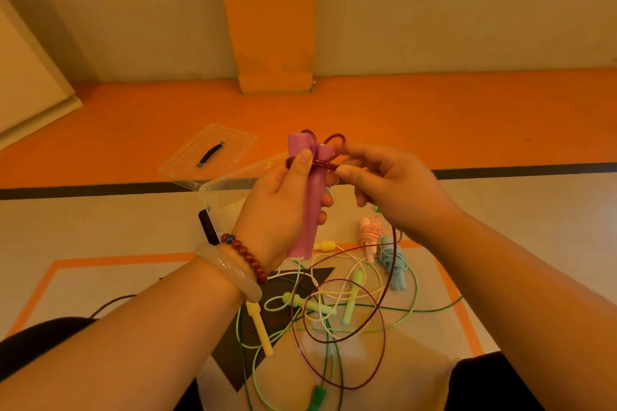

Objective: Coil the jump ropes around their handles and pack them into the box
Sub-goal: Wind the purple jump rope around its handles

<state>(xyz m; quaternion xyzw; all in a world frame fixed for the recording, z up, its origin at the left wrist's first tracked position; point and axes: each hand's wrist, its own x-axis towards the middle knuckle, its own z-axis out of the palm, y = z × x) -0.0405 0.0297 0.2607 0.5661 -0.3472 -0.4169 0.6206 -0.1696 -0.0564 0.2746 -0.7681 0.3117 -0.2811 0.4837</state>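
In front of a clear plastic box [213, 188], seemingly open, two upright pink cylindrical handles [312, 210] are gripped in the left hand [283, 207], and the thin dark red rope [336, 138] looped across them is pinched by the right hand [397, 190].

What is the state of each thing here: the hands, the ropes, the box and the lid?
left hand, grips the two pink handles upright.
right hand, pinches the dark red rope beside the handles.
dark red rope, barely wound, mostly loose.
pink rope, coiled, on the floor.
blue rope, coiled, beside the pink rope.
yellow rope, uncoiled, tangled.
green rope, uncoiled, tangled.
box, open.
lid, off, behind the box.
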